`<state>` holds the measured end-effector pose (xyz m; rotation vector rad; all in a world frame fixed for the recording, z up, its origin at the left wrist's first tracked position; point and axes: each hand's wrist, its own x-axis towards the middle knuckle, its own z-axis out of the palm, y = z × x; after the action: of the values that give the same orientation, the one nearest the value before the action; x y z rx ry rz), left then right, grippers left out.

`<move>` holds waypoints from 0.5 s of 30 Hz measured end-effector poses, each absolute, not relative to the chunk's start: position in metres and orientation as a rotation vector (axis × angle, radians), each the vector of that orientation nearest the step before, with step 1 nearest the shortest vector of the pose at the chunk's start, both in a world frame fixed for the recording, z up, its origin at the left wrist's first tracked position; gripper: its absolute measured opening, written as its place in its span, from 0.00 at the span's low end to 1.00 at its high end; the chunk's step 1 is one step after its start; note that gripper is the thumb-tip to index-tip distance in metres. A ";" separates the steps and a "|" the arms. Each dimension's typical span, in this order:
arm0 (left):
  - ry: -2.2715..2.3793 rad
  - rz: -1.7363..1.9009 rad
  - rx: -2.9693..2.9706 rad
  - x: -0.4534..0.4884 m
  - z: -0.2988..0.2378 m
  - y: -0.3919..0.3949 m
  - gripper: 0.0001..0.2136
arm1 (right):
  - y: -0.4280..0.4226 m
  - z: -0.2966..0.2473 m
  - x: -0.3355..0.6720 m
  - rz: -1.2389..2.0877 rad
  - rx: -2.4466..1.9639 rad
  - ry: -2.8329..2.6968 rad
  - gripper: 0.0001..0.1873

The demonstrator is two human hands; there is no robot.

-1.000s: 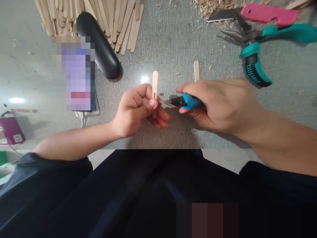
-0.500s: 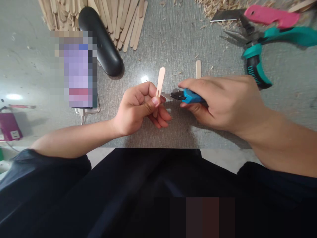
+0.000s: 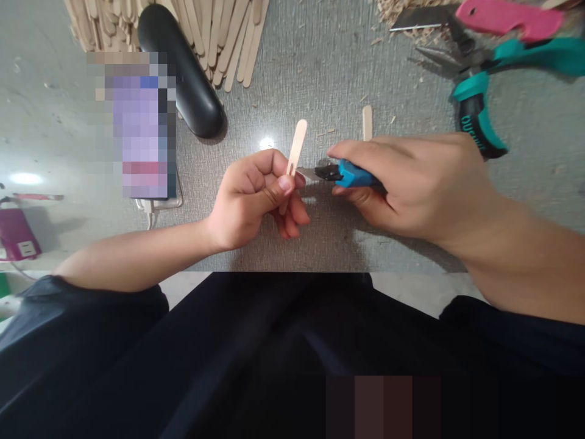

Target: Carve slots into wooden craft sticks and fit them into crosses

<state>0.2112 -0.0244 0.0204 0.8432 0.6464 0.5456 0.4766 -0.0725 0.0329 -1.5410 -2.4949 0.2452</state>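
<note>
Between the thumb and fingers of my left hand (image 3: 253,198) a pale wooden craft stick (image 3: 298,141) is pinched, tilted slightly right at its top. A small slot shows in the stick just above my thumb. My right hand (image 3: 415,183) is closed around the blue handle of a utility knife (image 3: 351,174). The knife's blade points left and its tip meets the stick's right edge near the slot. A second craft stick (image 3: 367,123) lies on the table, its lower part hidden behind my right hand.
Many craft sticks (image 3: 233,46) are heaped at the back left, near a black oblong case (image 3: 183,73) and a blurred phone (image 3: 139,134) with a cable. At the back right lie teal pliers (image 3: 475,91), a pink-handled knife (image 3: 509,18) and wood shavings (image 3: 402,9). A purple box (image 3: 18,231) stands far left.
The view has shifted slightly. Both hands keep their grips, and the knife tip stays at the stick's slot. My left hand's lower fingers have curled in a little.
</note>
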 end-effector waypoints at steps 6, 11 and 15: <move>0.649 0.559 0.878 0.213 0.024 -0.025 0.25 | -0.077 0.032 0.478 0.317 -1.453 -2.487 0.36; 0.651 0.542 0.918 0.211 0.023 -0.027 0.27 | -0.081 0.030 0.474 0.394 -1.461 -2.519 0.37; 0.661 0.576 0.996 0.211 0.020 -0.029 0.26 | -0.085 0.028 0.472 0.385 -1.425 -2.480 0.36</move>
<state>0.2106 -0.0288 0.0200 0.9963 0.6611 0.5757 0.4715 -0.0851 0.0277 -1.4252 -2.4803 0.3852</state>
